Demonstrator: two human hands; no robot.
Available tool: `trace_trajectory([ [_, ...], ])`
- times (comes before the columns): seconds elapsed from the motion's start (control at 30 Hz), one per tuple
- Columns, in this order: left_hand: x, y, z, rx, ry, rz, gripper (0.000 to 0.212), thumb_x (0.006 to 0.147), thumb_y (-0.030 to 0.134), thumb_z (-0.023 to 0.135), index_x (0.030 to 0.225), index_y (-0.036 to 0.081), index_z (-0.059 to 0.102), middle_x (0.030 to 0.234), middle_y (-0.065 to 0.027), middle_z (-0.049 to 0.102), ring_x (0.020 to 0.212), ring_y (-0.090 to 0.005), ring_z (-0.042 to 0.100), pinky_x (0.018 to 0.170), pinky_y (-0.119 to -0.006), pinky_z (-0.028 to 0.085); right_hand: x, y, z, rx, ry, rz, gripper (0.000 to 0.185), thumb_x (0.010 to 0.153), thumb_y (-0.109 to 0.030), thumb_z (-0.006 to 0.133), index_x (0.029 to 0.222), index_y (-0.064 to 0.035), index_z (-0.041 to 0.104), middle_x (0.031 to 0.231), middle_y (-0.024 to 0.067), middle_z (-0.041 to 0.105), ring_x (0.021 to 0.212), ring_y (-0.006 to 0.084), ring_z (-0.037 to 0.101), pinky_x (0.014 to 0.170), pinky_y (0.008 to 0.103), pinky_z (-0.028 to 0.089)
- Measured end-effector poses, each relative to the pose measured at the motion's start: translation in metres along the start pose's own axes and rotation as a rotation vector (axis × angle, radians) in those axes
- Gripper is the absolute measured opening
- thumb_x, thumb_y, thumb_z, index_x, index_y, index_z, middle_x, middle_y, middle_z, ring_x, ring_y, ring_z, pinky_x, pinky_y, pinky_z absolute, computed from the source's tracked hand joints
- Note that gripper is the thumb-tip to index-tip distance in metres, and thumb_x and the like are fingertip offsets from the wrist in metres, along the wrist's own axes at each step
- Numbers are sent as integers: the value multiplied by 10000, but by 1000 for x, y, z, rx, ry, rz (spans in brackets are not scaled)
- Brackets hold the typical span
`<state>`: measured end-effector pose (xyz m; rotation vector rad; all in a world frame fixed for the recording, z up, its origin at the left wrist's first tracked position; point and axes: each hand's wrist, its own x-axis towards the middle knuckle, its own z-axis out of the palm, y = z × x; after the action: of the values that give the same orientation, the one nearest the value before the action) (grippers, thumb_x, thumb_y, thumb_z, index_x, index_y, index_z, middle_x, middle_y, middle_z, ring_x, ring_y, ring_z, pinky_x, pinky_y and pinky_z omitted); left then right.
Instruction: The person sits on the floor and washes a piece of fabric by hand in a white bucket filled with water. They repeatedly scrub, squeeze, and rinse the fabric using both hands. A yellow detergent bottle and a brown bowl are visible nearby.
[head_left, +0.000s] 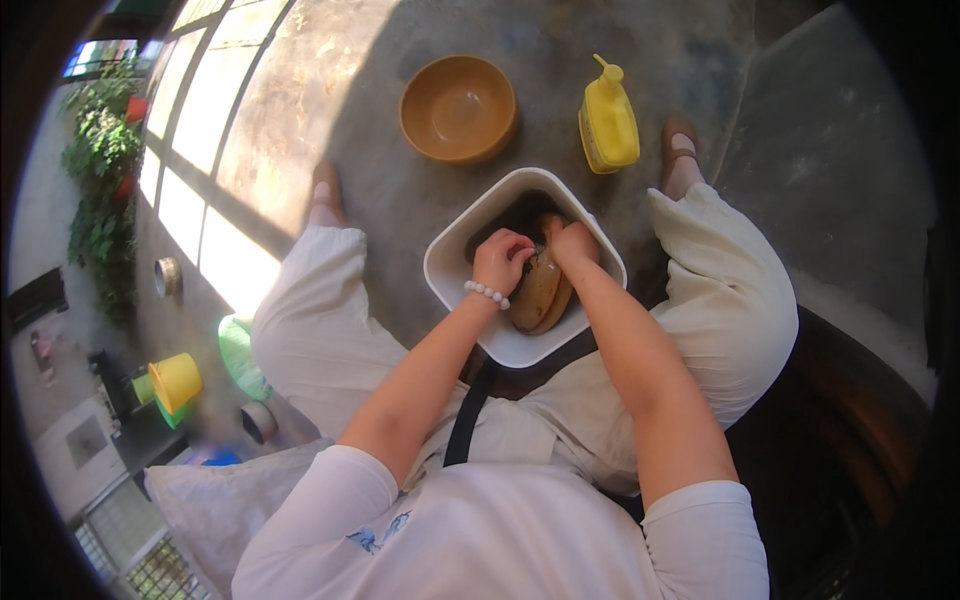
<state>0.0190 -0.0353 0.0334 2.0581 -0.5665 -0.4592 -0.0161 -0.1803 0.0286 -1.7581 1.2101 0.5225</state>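
Note:
Both my hands reach into a white plastic bin (457, 255) standing between my legs. My right hand (571, 240) grips the far end of a brownish, slipper-shaped object (541, 294), which lies tilted inside the bin; its exact kind is unclear. Just left of that object, my left hand (501, 259), with a beaded bracelet (487, 294) at the wrist, has its thumb and fingertips pinched together near the object's edge. Whether anything is between them cannot be told. The dark bottom of the bin is partly hidden by my hands.
Beyond the bin, an orange-brown bowl (459, 109) and a yellow pump bottle (609, 124) stand on the concrete floor. My feet are on either side. To the left are a yellow bucket (177, 381), a green bag (244, 356), round containers and leafy plants (105, 165).

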Motion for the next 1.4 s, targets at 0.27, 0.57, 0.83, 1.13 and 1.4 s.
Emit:
trace_trajectory([
  [0.27, -7, 18, 3, 1, -83, -9, 69, 746, 17, 680, 811, 20, 656, 846, -104, 624, 715, -233, 629, 645, -306, 509, 14, 14, 9, -75, 77, -70, 552, 874, -448, 478, 947, 70, 653, 953, 279, 630, 913, 394, 624, 824, 433, 480],
  [0.57, -9, 11, 0, 168, -132, 162, 41, 767, 8, 654, 808, 12, 651, 815, -123, 617, 733, -257, 634, 651, -321, 517, 22, 21, 15, -40, 81, -48, 545, 883, -445, 454, 947, 56, 659, 1004, 279, 617, 960, 388, 612, 852, 428, 471],
  [0.83, 0, 14, 0, 188, -143, 123, 61, 725, 30, 677, 781, 23, 656, 810, -122, 625, 759, -282, 622, 686, -353, 500, 9, 8, 0, -74, 14, 59, 502, 910, -405, 434, 1149, 14, 574, 1194, 218, 568, 1099, 360, 550, 921, 423, 427],
  [1.13, 14, 4, 10, 136, -74, 30, 78, 726, 24, 681, 798, 27, 653, 823, -127, 623, 732, -288, 617, 655, -349, 505, 11, 10, 8, 17, 82, 50, 478, 957, -378, 327, 1115, -3, 577, 1161, 217, 579, 1063, 379, 555, 899, 440, 436],
  [1.4, 32, -2, 4, 102, -124, -8, 76, 715, 21, 676, 785, 18, 648, 814, -126, 619, 749, -310, 605, 671, -360, 496, 13, 15, 18, -83, 91, -28, 436, 970, -323, 306, 1106, -11, 579, 1138, 209, 588, 1045, 371, 562, 885, 441, 444],
])
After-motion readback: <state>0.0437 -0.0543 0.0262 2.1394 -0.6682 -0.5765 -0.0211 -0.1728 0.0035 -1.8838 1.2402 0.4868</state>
